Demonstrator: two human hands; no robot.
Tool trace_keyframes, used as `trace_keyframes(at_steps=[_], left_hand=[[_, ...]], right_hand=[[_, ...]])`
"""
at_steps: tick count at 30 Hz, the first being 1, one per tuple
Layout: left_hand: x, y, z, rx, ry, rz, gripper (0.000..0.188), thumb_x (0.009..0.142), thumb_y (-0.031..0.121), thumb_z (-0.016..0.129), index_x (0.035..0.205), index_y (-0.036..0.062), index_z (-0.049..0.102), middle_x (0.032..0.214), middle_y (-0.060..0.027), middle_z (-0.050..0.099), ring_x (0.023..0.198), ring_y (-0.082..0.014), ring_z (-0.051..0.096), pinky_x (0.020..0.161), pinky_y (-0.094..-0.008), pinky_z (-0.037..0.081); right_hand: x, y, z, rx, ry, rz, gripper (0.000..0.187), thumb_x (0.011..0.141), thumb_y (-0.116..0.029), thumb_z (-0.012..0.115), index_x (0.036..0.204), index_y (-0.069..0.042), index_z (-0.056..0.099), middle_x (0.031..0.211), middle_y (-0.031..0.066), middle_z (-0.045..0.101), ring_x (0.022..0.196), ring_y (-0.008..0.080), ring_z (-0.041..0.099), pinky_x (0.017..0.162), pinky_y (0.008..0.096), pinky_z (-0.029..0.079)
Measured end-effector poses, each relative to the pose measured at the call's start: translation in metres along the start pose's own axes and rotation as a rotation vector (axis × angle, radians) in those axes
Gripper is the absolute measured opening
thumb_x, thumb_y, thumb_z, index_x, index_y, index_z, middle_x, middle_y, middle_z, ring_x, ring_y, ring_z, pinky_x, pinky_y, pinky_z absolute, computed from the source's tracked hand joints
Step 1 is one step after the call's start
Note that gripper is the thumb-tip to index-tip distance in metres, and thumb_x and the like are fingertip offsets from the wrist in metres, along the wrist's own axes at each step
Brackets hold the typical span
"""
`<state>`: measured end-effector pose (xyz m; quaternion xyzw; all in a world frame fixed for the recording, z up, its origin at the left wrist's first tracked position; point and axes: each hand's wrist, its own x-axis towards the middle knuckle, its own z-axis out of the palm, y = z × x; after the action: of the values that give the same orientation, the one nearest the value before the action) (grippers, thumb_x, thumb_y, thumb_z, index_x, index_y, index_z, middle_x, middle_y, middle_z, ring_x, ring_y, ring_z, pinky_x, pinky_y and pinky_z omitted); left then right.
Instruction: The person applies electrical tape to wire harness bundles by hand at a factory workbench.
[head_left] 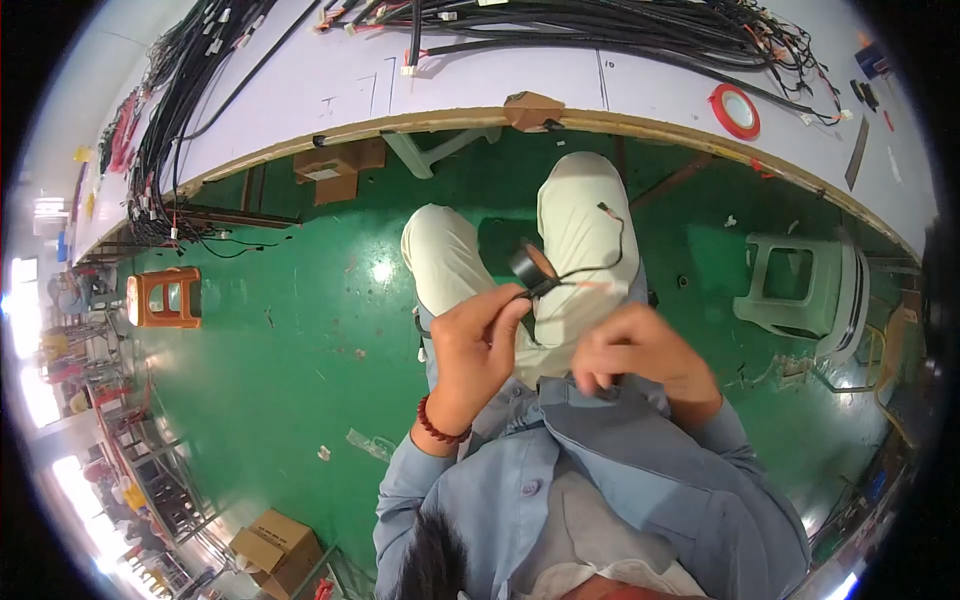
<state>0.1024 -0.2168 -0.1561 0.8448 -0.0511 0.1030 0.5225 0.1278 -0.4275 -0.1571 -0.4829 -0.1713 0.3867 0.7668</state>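
Note:
Over my lap, my left hand pinches a thin black cable between thumb and forefinger. One branch of the cable curves up over my right knee to a small connector, and a reddish wire end sticks out to the right. A roll of black tape hangs at the cable just beyond my left fingertips. My right hand is apart from the cable, lower and to the right. Its fingers are curled and smeared by motion; a small dark patch shows beneath them, too blurred to name.
Ahead runs a white workbench with bundles of black cables and a red tape roll. A pale green stool stands right, an orange stool left. Cardboard boxes sit on the green floor.

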Motion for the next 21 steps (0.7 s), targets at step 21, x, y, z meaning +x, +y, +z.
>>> trace_keyframes(at_steps=[21], left_hand=[[0.005,-0.045,0.007,0.426,0.289,0.465,0.007,0.076,0.002,0.065,0.081,0.0056,0.065,0.055,-0.0070,0.046,0.045,-0.0246,0.044,0.041,-0.0342,0.033]], right_hand=[[0.047,0.033,0.030,0.485,0.285,0.169,0.014,0.087,-0.012,0.056,0.082,0.000,0.060,0.077,0.0045,0.058,0.071,0.0126,0.056,0.064,0.0253,0.047]])
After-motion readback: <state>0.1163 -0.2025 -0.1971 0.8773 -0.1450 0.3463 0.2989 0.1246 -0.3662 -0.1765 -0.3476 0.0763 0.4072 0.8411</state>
